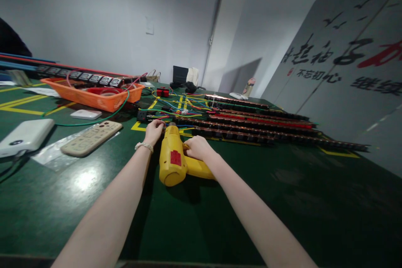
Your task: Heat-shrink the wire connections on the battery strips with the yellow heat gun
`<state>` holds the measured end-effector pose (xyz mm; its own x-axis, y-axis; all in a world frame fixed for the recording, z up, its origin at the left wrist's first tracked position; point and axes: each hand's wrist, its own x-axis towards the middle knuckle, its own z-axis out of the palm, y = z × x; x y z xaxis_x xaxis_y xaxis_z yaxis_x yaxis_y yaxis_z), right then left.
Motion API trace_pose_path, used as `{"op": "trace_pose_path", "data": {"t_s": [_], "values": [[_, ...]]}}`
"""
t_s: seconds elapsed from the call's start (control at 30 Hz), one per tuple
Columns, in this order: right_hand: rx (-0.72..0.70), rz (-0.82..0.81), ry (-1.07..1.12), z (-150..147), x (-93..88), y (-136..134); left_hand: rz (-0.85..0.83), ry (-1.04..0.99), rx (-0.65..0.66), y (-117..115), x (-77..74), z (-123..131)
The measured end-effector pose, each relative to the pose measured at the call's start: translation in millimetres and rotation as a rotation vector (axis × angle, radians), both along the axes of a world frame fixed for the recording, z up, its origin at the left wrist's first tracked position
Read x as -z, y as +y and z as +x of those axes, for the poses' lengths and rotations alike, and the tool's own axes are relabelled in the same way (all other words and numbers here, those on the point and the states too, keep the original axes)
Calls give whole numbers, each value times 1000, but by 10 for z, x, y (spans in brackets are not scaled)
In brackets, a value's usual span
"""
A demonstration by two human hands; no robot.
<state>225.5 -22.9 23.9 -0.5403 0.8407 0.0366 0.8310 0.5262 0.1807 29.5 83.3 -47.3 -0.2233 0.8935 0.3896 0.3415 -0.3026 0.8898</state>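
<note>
A yellow heat gun with a red label lies on its side on the green table, nozzle pointing away from me. My right hand is closed at its handle, fingers curled by the trigger. Left of the nozzle, my left hand, with a pale band at the wrist, has its fingertips pinched together at the wire ends. What sits between those fingertips is too small to make out. Coloured wires run just beyond both hands, joined to long dark strips that stretch to the right.
An orange basket holding parts stands at the left, with a row of square modules across it. Nearer lie a beige remote control, a white power bank and a plastic bag. A bottle stands at the back right.
</note>
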Motion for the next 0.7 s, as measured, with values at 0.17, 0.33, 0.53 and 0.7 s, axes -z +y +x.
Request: {"op": "trace_pose_path", "data": {"t_s": [0.17,0.33,0.53,0.7], "values": [[61,3,-2,220,-26,-64,37,-57,29,29,45,8],[134,12,-18,487,-59,-149,16,-54,24,20,39,13],[211,14,-35,679,-57,-194,9,-34,5,-20,2,19],[219,26,-53,669,-41,-178,-7,-12,-17,-43,-15,26]]}}
